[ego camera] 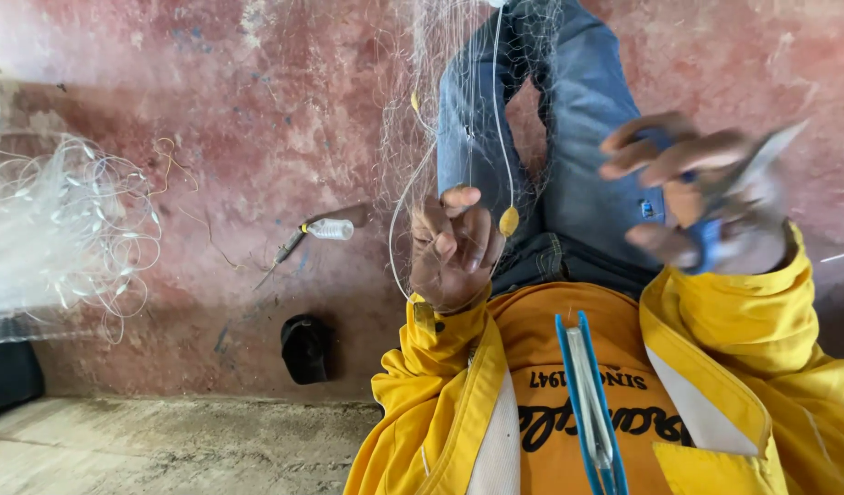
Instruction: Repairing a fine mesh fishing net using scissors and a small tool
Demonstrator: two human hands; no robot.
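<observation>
Both hands are up in front of the body, working on fishing net. Going left to right: at nine o'clock a heap of loose clear net (60,229) lies on the red floor (257,110), and a small clear bottle (330,229) sits near the middle with a dark lump (305,348) just below it at seven o'clock. The left hand (454,247) is curled nearly closed, pinching a strand of the hanging net (458,82) beside a small yellow float (509,221); the mesh drapes over the blue-jeaned leg (578,137) at twelve o'clock. The right hand (697,197), at two o'clock, is blurred, its fingers wrapped around a blue-handled tool that looks like scissors (761,160). By my reading, the step in hand is holding a strand taut for trimming or mending; the next move calls for bringing the blades precisely to the pinched line without nicking neighbouring mesh. At six o'clock a flat blue netting needle (591,403) rests against the yellow jacket (715,367), over an orange shirt with dark lettering.
</observation>
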